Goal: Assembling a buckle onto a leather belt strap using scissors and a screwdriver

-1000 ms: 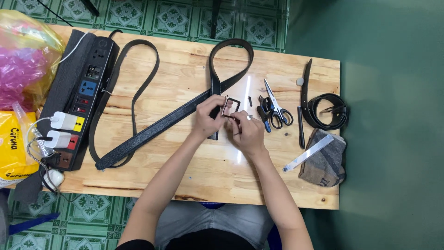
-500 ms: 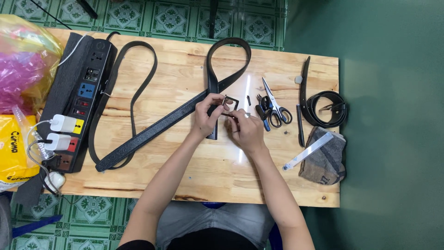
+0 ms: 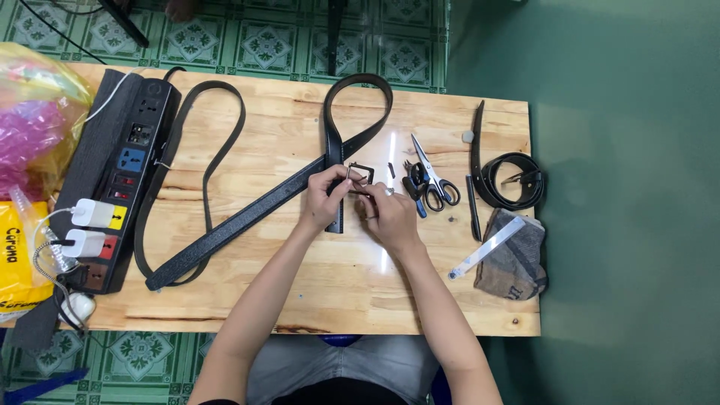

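Head view: seen from above, a wooden table [image 3: 225,300] fills the middle of the frame, with two bare forearms reaching up from the bottom edge.
Left hand [image 3: 324,201]: at frame centre, fingers pinched closed on the end of a black belt [image 3: 247,214], right where a dark rectangular buckle [image 3: 361,175] sits.
Right hand [image 3: 388,216]: just right of the left hand, fingers curled and pinching at the buckle's lower edge — both hands touch the same spot.
Buckle, from the hands: it lies just above and between the fingertips, equally near to each hand.
Belt long axis: runs on a diagonal from the hands down to the lower left, then curves back up as a narrow loop; a second loop rises from the hands toward the top centre.
Scissors [image 3: 427,180]: black-handled, just right of the right hand, blades pointing up.
Coiled belt [image 3: 514,180]: far right of the table, well apart from the hands.
Metal ruler [image 3: 487,247]: lower right, lying across a folded grey cloth [image 3: 517,262].
Power strip [image 3: 120,187]: left side, two white plugs seated in it.
Plastic bags [image 3: 30,112]: pink and yellow, at the left edge.
Hidden: the fingertips cover the buckle's lower bar — whether a pin or a small part is held there is too small to tell.
Cut off: elbows and body leave the frame at the bottom.
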